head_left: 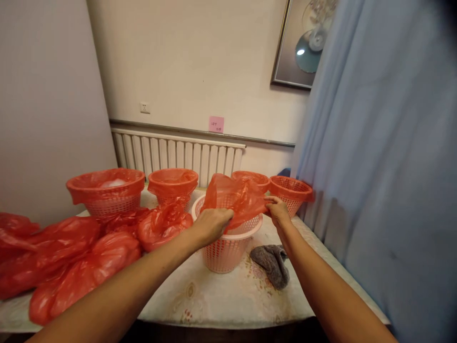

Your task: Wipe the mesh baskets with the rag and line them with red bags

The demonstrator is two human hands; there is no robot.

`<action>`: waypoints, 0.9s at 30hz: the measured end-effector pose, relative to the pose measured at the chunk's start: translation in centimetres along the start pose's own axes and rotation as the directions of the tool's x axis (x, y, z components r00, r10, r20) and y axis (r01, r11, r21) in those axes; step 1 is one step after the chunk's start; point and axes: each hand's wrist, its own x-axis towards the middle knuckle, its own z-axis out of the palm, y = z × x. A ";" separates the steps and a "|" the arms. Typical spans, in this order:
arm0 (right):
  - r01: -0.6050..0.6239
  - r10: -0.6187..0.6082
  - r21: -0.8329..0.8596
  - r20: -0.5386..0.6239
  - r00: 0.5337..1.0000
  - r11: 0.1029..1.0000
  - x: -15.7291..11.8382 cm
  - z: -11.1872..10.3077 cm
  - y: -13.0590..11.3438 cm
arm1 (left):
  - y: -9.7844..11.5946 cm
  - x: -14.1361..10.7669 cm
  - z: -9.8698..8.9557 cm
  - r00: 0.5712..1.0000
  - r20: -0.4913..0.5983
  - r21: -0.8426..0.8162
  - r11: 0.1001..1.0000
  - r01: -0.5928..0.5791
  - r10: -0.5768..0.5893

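Thin, translucent red plastic bag (230, 190), stretched over the pale-pink latticed plastic basket (226, 259), looks light, limp and easily torn, so we judge its edges the best hold, our left hand (216, 226) clutching it, our right hand (280, 212) pinching it.

There are five baskets (222, 257), two hands (214, 225), one radiator (182, 155), one note (216, 124) and one picture (298, 66)

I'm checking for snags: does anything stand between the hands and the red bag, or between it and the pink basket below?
Nothing visible does. The left hand and right hand hold the bag directly, over the open basket; the gray cloth lies beside it.
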 end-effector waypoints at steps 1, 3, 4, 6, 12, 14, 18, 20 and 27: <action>-0.013 0.013 0.014 -0.022 1.000 1.000 0.1 -0.4 0.2 | -0.4 -0.4 0.2 1.000 -0.007 0.008 1.000 -0.004 0.004; -0.041 0.043 0.036 -0.043 0.998 0.999 0.0 -1.0 0.7 | -0.9 -1.3 0.8 1.000 -0.014 0.027 0.999 -0.018 0.018; -0.054 0.056 0.043 -0.045 0.997 0.998 -0.2 -1.2 1.0 | -1.1 -1.7 1.0 1.000 -0.016 0.039 0.999 -0.024 0.025; -0.072 0.074 0.052 -0.042 0.996 0.996 -0.8 -1.7 1.7 | -1.2 -2.5 1.4 0.999 -0.023 0.064 0.997 -0.033 0.035; -0.094 0.097 0.056 -0.047 0.994 0.994 -2.9 -3.3 3.9 | -0.4 -5.1 2.4 0.988 -0.067 0.210 0.970 -0.120 0.137; -0.096 0.099 0.049 -0.053 0.994 0.994 -3.4 -3.6 4.8 | -0.1 -5.9 3.0 0.988 -0.055 0.214 0.968 -0.129 0.144; -0.077 0.078 0.016 -0.061 0.995 0.997 -4.1 -3.6 6.6 | -0.3 -6.8 4.3 0.998 0.062 0.164 0.986 -0.037 0.027; -0.053 0.052 -0.012 -0.066 0.996 0.998 -4.2 -3.5 7.3 | -0.8 -6.9 4.9 0.990 0.126 0.114 0.993 0.041 -0.056; 0.039 -0.053 -0.157 -0.086 0.995 0.987 -3.2 -3.0 8.5 | -2.8 -6.8 6.2 0.980 0.117 0.006 0.987 0.161 -0.161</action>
